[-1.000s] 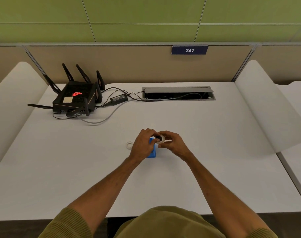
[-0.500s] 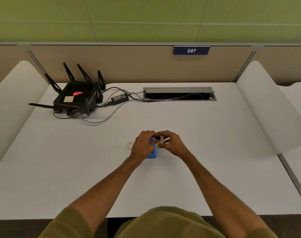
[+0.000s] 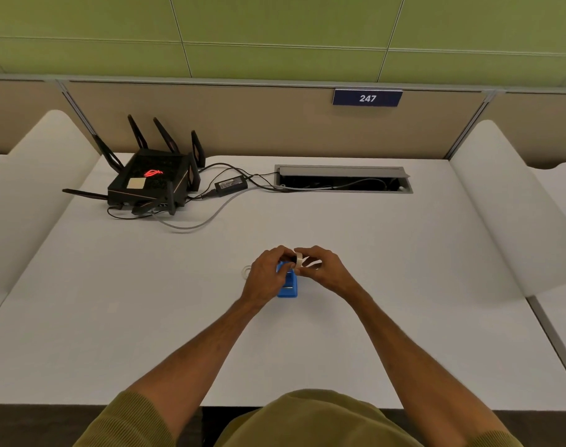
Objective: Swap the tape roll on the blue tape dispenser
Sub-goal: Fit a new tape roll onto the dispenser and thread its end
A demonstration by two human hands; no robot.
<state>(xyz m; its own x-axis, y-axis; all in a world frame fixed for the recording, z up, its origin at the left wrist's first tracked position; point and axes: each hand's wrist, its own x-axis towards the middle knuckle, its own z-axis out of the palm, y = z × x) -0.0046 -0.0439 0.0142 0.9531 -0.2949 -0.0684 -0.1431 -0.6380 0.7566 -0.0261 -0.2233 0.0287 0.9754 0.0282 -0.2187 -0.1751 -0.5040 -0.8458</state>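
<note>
The blue tape dispenser (image 3: 288, 285) stands on the white desk (image 3: 388, 269) in the middle. My left hand (image 3: 265, 275) wraps its left side and far end. My right hand (image 3: 323, 269) pinches a whitish tape roll (image 3: 298, 261) just above the dispenser's far end, where both hands' fingertips meet. A second, clear tape ring (image 3: 246, 271) lies flat on the desk just left of my left hand, partly hidden by it. The dispenser's far half is covered by fingers.
A black router (image 3: 152, 185) with several antennas sits at the back left, its cables and a power brick (image 3: 231, 186) running to an open cable tray (image 3: 343, 182). White dividers rise at both desk sides.
The hands have stayed at the dispenser; the right hand has turned the tape roll slightly over its far end. The view has shifted a little.
</note>
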